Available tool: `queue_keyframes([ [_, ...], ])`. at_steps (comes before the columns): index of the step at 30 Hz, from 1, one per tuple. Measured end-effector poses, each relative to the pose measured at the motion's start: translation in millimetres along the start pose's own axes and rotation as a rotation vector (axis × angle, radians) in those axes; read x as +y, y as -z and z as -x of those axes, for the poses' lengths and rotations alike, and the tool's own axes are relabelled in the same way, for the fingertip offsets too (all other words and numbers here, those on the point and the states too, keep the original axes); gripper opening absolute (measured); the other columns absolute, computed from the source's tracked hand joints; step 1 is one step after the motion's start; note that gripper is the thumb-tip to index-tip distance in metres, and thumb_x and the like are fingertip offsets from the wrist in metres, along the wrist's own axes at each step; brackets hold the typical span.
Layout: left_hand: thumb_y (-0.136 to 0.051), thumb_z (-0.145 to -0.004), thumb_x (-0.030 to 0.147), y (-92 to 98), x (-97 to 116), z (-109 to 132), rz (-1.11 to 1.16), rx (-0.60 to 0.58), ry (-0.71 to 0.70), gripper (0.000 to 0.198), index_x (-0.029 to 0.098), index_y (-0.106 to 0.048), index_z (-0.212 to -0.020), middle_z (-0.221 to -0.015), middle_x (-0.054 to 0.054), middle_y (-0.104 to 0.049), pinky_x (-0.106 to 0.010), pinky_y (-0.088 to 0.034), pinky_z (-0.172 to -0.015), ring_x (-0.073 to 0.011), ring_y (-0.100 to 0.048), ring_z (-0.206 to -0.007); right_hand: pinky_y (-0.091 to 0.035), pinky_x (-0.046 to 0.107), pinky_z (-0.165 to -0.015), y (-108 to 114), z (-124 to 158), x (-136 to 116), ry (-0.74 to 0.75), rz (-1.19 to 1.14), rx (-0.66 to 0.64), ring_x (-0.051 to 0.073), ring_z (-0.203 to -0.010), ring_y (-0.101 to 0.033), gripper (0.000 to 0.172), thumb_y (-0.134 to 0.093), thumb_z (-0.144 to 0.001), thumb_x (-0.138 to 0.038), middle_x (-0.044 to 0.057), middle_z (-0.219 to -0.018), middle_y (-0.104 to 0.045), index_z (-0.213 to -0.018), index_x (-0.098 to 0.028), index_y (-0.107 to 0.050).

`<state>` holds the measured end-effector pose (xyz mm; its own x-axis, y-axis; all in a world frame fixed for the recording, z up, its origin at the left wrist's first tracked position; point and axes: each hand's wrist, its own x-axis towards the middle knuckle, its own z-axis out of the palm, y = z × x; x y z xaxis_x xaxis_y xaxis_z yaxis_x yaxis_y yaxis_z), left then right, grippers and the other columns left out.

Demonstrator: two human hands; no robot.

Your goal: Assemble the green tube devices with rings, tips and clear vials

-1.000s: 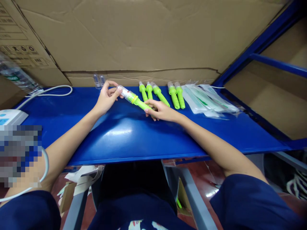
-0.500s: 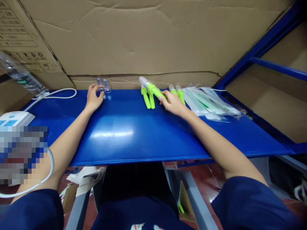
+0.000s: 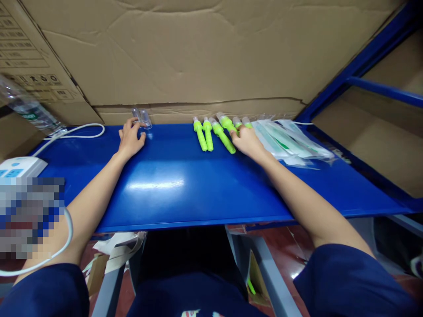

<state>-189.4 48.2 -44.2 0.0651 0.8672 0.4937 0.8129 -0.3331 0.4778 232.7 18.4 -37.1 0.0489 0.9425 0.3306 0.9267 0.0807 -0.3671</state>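
My left hand (image 3: 131, 138) rests at the back left of the blue table, fingers apart, its fingertips beside two small clear plastic caps (image 3: 146, 119). At the back centre, my right hand (image 3: 247, 141) has its fingers closed on a bright green tube (image 3: 226, 123) with a clear tip. Left of that hand, another green tube (image 3: 224, 138) lies slanted. Two more green tubes (image 3: 200, 134) lie side by side further left. Behind my right hand, the tips of other green tubes (image 3: 246, 122) show; their lower parts are hidden.
Clear packets with green and white contents (image 3: 287, 141) lie at the right. A plastic bottle (image 3: 33, 112), a white power strip (image 3: 24, 167) and a white cable (image 3: 89, 125) are at the left. Cardboard (image 3: 185, 53) stands behind the blue table (image 3: 198, 185).
The slanted green tube has come down onto the table and is out of my right hand. That hand has moved right and now grips another green tube. My left hand has shifted slightly.
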Motion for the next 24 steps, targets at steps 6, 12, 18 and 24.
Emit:
queue_keyframes([
  [6,-0.065,-0.083,0.025,-1.7,-2,-1,0.018,0.007,-0.012,0.029,0.023,-0.067,-0.112,-0.153,-0.016,-0.051,-0.076,-0.030,-0.117,-0.0478,-0.043,-0.145,-0.054,0.058,-0.099,-3,3,1,-0.048,0.036,-0.027,0.044,-0.110,-0.070,0.035,-0.054,-0.099,-0.040,0.027,-0.097,-0.072,-0.106,-0.008,-0.067],
  [12,-0.058,-0.091,0.026,1.4,6,1,-0.131,-0.049,0.012,0.026,0.021,-0.067,-0.115,-0.157,-0.018,-0.047,-0.069,-0.036,-0.118,-0.0420,-0.045,-0.147,-0.057,0.057,-0.093,8,15,-17,-0.090,0.164,-0.128,0.044,-0.113,-0.071,0.045,-0.050,-0.100,-0.037,0.027,-0.118,-0.073,-0.132,-0.008,-0.059],
  [18,-0.056,-0.094,0.027,3.0,12,3,-0.202,-0.079,0.027,0.024,0.020,-0.067,-0.115,-0.158,-0.018,-0.046,-0.064,-0.038,-0.118,-0.0382,-0.047,-0.147,-0.057,0.053,-0.090,19,23,-31,-0.048,0.191,-0.136,0.041,-0.111,-0.072,0.040,-0.044,-0.099,-0.032,0.023,-0.120,-0.074,-0.126,-0.011,-0.065],
  [24,-0.056,-0.094,0.027,0.0,9,4,-0.185,-0.083,0.029,0.026,0.019,-0.068,-0.116,-0.158,-0.019,-0.046,-0.065,-0.038,-0.118,-0.0391,-0.048,-0.145,-0.051,0.051,-0.105,10,27,-40,0.238,0.108,0.007,0.038,-0.121,-0.064,0.042,-0.041,-0.098,-0.027,0.024,-0.123,-0.070,-0.120,-0.007,-0.070],
])
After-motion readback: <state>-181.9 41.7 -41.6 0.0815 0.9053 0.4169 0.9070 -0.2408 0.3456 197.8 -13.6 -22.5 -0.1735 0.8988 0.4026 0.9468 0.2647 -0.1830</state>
